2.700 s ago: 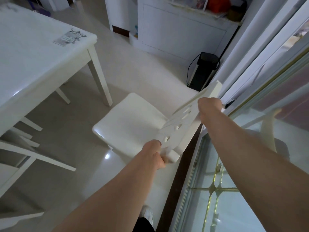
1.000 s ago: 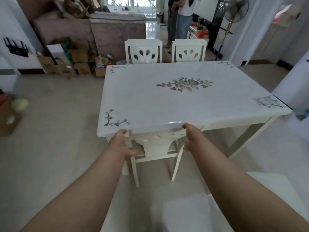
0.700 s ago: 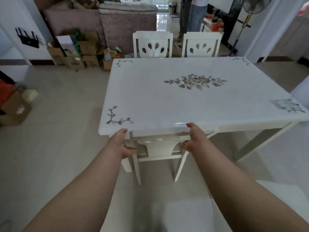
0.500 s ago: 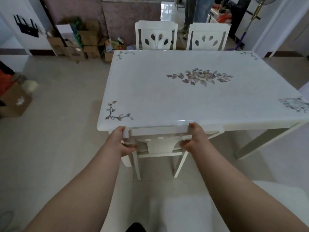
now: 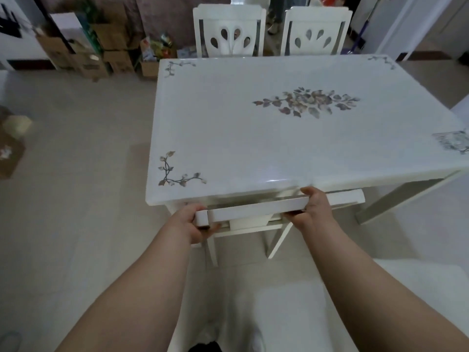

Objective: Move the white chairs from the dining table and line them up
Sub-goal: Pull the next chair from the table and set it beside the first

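Note:
A white chair (image 5: 253, 210) is tucked under the near edge of the white dining table (image 5: 291, 138), which has leaf patterns on its top. Only the chair's top rail and two back legs show. My left hand (image 5: 194, 222) is closed on the left end of the rail. My right hand (image 5: 311, 208) is closed on its right part. Two more white chairs (image 5: 228, 31) (image 5: 316, 34) stand at the table's far side. Another white chair's seat (image 5: 418, 275) shows at the lower right.
Cardboard boxes (image 5: 101, 52) and clutter line the far wall at the left. A brown box (image 5: 10, 153) lies on the floor at the left edge. Someone's legs (image 5: 275, 11) stand beyond the far chairs. Pale floor stretches left of the table.
I let go of the first chair by the window and turned to the table. Both hands closed on the tucked chair's top rail, which has since slid out from under the table edge.

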A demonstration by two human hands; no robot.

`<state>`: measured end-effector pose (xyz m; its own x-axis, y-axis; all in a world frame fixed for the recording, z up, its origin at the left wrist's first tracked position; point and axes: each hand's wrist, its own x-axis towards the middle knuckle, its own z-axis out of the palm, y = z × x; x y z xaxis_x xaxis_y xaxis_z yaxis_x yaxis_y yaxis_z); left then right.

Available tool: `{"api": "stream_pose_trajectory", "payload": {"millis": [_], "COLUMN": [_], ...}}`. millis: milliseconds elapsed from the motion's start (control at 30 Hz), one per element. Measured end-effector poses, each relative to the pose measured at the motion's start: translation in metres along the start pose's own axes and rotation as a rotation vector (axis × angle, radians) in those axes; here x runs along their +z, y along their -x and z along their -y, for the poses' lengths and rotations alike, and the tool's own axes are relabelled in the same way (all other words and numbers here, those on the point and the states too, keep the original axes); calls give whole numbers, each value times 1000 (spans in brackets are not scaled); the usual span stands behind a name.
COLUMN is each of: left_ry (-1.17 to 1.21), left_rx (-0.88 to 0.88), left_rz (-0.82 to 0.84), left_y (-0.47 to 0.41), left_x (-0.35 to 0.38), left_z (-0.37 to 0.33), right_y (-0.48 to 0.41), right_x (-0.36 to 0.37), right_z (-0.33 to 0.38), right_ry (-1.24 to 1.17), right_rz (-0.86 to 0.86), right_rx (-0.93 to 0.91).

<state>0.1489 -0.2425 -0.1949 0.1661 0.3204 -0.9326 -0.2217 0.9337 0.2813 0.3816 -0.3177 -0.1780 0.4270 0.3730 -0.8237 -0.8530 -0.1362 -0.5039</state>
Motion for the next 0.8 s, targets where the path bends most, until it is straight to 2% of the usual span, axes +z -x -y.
{"api": "stream_pose_trajectory", "payload": {"millis": [100,367,567,800], "left_ry": [-13,-78,-117,-55], "left_rx": [-59,-178,-184,-129], "left_rz": [58,104,87,167], "left_y": [-7,-24,-23,-29], "left_x": [2,1,2,1], "left_z": [-1,-10,-8,-7], "right_y": [-3,-6,5,14], "right_x": [1,3,2,2], "right_z": [-1,-3,-3,-5], "right_ry": [-51,-1,29,69], "right_rz": [-1,-26,-30,-16], "right_rx": [-44,-85,-145,-227]}}
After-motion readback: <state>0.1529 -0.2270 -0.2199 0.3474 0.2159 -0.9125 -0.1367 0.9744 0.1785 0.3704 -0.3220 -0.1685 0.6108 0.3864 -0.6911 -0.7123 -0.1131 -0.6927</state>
